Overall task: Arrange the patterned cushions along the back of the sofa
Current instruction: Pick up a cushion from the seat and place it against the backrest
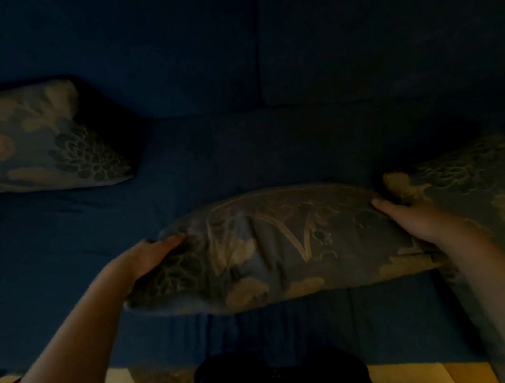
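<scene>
cushion in hand: grey-blue fabric cushion w/ tan floral + branch pattern [279, 247], sits btwn both hands at the front edge of the dark blue fabric sofa [207, 152], long side facing the camera
left hand [153, 255]: clamped on the cushion's left end, thumb on top, fingers wrap under so can't see them
right hand [409, 222]: gripping the right end, fingers flat along the top, palm side hidden, arm pretty blurry
2nd cushion [487, 202]: same pattern, right side of the seat, touching/partly behind the right hand, cut off by the frame edge
3rd cushion [26, 140]: same pattern, far left, leaning up against the sofa back, left part out of frame
hard to see: whole shot is v dark; can't tell if the held cushion rests on the seat or is lifted a bit
floor: yellowish wood [423, 374] at the bottom, dark shape in the middle, prob the person's legs, unclear
count: 3 patterned cushions, 2 hands, 1 sofa w/ 2 back cushions
</scene>
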